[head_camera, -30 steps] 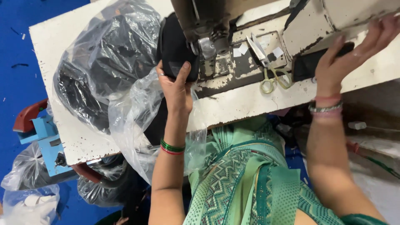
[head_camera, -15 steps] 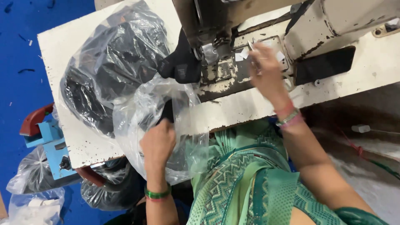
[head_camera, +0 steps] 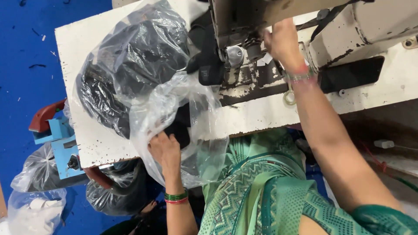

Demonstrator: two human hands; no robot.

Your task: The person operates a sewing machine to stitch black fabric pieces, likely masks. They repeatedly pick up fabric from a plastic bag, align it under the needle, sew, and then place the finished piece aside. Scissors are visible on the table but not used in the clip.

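Blue floor (head_camera: 26, 52) off to the side, scattered with dark scraps. There's a light blue stand (head_camera: 61, 143) with a red part (head_camera: 43, 115) beside the table, plus a clear bag of white bits (head_camera: 37, 213) below it.

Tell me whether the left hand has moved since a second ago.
Yes. The left hand dropped from beside the sewing machine head to the table's near edge, at the clear bag.

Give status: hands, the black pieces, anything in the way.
Left hand gripping black piece inside clear bag. Right hand at sewing machine needle. Bag plastic drapes the table edge.

Left hand (head_camera: 164, 147) fingertips hidden inside clear bag (head_camera: 183, 113); sewing machine (head_camera: 305, 26) cut off above
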